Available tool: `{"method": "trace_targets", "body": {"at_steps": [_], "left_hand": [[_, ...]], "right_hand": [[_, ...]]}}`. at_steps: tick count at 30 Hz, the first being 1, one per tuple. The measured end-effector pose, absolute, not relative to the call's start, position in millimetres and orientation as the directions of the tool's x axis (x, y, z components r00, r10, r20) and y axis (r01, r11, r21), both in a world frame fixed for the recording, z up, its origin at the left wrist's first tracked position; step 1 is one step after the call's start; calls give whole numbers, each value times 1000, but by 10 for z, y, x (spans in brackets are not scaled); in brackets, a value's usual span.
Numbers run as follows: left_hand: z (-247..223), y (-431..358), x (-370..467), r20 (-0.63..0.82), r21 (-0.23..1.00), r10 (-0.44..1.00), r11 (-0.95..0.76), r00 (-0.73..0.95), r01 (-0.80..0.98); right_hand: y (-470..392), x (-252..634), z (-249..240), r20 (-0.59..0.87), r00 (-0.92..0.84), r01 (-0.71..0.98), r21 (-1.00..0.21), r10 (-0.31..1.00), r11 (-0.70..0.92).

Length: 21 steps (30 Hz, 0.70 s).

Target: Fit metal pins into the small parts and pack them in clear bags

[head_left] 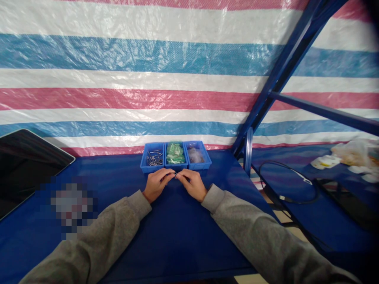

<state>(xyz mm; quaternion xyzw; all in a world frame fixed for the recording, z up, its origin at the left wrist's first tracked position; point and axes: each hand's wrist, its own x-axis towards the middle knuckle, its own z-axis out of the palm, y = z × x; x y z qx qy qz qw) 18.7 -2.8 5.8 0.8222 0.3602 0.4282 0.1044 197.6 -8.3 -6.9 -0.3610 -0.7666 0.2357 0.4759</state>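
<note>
1. Behind everything hangs a big striped sheet [148, 59] in white, blue and pink, and a blue counter [177, 236] fills the lower part of the frame.
2. Right in the middle of the frame, a tiny metal piece [175, 173] is held between the two hands, just above the counter. It is too small to tell what it is.
3. One hand, the left hand [156, 184], pinches the piece from the left with its fingertips closed tight on it.
4. Next to it, the right hand [193, 184] pinches the piece from the right, fingertips closed too. Both hands touch at the fingertips.
5. Both arms wear grey sleeves [112, 228] that come up from the bottom of the frame.
6. Just behind the hands sit three small blue trays in a row, side by side.
7. Inside the left tray [146, 161] are little metal parts. Inside the middle tray [176, 165] are green packets. Inside the right tray [205, 157] is something clear and hard to make out.
8. At the far left of the frame lies a dark screen [26, 165].
9. At the right, a blue metal frame [278, 75] leans up, and a black cable [288, 185] loops below it.
</note>
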Motion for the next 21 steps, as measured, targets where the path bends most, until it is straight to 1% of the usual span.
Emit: {"method": "trace_targets", "body": {"at_steps": [3,8,10,19,21], "left_hand": [[67,-36,188,653,477,666,-732,362,486],[78,-56,168,639,518,711,-680,293,519],[77,-61,164,644,516,712,-674,278,529],[86,-75,177,652,468,696,-682,301,562],[77,-72,169,650,475,694,-689,310,548]], "right_hand": [[-75,1974,-86,543,-286,348,-709,790,613],[-72,1977,-94,522,-189,384,-740,832,552],[-70,1978,-98,516,-180,380,-749,838,543],[-68,1972,-115,521,-174,376,-749,836,545],[-72,1972,-108,519,-177,375,-750,836,545]]}}
